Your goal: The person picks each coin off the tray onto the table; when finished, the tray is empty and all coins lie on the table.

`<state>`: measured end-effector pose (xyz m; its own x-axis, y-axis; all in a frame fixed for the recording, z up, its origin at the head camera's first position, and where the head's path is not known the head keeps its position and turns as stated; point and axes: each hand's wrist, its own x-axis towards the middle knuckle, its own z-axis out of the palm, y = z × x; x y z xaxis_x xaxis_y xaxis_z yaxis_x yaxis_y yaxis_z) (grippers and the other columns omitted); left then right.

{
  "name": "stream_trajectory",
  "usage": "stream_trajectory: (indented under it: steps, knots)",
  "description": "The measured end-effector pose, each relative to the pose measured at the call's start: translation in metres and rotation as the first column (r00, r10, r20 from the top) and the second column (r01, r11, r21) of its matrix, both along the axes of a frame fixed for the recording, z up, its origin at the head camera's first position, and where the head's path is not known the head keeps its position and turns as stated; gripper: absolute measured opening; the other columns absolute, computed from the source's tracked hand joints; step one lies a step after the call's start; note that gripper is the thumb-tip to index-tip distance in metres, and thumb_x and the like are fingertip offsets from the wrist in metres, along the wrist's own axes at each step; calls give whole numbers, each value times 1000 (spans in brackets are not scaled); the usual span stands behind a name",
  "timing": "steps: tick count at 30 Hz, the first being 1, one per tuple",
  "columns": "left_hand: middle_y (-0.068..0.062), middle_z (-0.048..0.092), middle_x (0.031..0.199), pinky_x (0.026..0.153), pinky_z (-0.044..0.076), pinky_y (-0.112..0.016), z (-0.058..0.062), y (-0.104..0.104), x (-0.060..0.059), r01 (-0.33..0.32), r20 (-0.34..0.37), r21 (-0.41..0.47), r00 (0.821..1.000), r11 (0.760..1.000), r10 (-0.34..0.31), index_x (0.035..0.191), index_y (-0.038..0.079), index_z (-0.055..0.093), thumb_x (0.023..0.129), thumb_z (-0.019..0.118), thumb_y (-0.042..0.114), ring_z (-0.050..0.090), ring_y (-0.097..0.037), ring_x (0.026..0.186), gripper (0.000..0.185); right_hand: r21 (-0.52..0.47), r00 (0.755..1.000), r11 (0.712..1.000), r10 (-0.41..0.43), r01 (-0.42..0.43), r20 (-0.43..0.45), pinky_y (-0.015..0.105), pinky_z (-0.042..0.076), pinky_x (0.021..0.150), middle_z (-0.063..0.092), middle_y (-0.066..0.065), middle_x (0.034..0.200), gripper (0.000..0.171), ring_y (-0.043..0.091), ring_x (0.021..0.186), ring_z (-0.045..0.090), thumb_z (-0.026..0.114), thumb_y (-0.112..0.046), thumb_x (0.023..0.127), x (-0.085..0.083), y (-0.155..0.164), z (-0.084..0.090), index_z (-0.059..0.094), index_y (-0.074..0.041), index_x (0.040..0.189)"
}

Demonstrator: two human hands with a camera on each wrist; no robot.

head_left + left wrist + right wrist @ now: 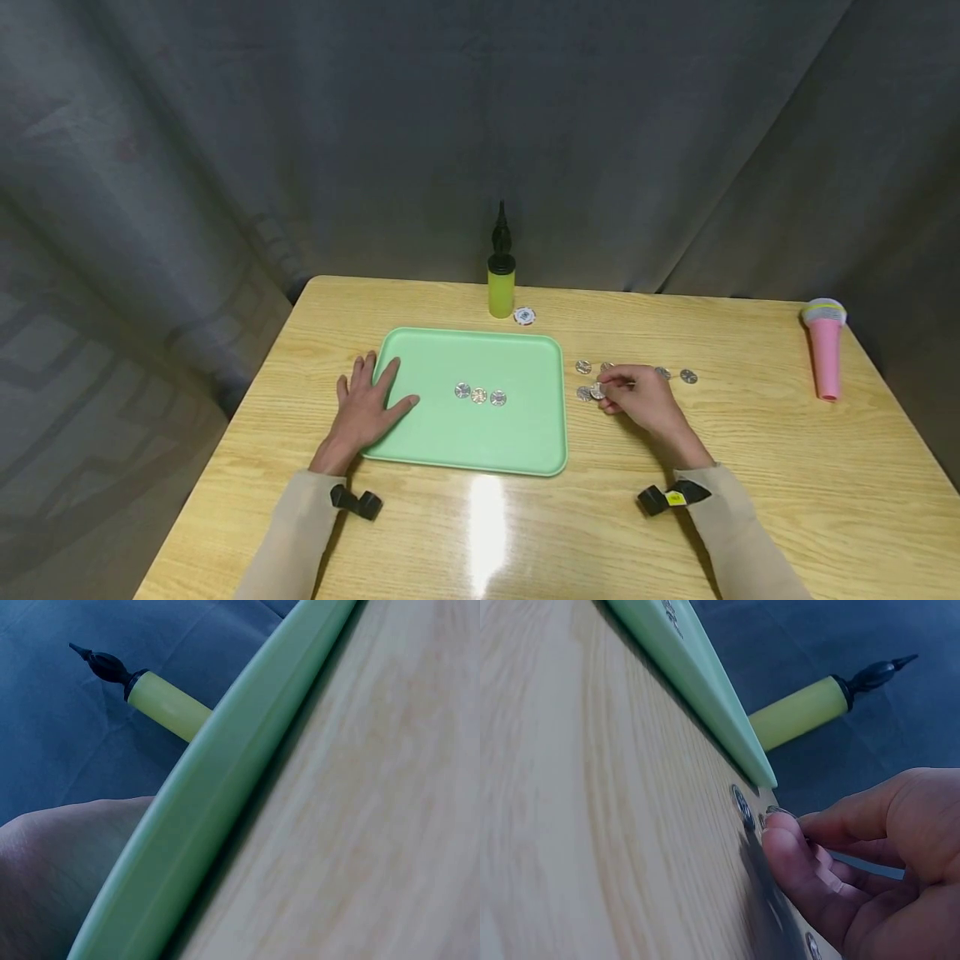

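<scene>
My right hand pinches a silver coin between thumb and fingertips, just right of the green tray. In the right wrist view the coin shows edge-on at the fingertips, close over the wooden table. Another coin lies right beside the held one. My left hand rests with spread fingers over the tray's left rim. Three coins lie in a short row in the middle of the tray. More coins lie on the table around the right hand, some partly hidden by it.
Behind the tray stands a yellow-green hand pump with a black nozzle. A white and red poker chip lies next to it. A pink toy microphone lies near the table's right edge. Dark curtains hang behind the table.
</scene>
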<state>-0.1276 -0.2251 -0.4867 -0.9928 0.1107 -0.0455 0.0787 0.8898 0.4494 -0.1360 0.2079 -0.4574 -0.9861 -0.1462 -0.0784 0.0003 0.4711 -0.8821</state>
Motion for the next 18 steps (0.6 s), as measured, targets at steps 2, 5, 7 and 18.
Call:
stream_trajectory:
  steps: [2,5,7,18]
  knots:
    - [-31,10,165,117,1,-75,0,0,0,-1,-1,-3,1000,1000,1,158,10,30,94,60,50,0,-50,155,81,18,1000,1000,-13,14,-2,24,61,64,71,28,94,20,9,71,70,58,5,95,0,3,0,67,14,111]
    - [-31,10,165,117,1,-75,-1,0,0,-2,1,-6,1000,1000,2,158,10,30,94,60,51,1,-50,155,82,37,999,999,-32,32,3,24,61,62,72,28,93,20,8,68,69,58,6,94,0,7,-2,67,15,110]
    - [-31,10,165,117,1,-75,0,1,-1,-1,3,-7,1000,1000,1,158,10,30,94,60,51,1,-50,155,82,52,999,998,-46,45,13,24,60,62,72,27,91,19,6,67,69,59,6,94,0,10,-3,67,15,109]
    - [-31,10,165,117,1,-75,0,0,0,3,-7,-6,1000,1000,-3,158,9,29,94,60,50,1,-51,154,82,146,998,988,-49,53,-29,22,58,58,72,21,85,17,7,63,67,60,2,94,3,21,-8,71,10,105]
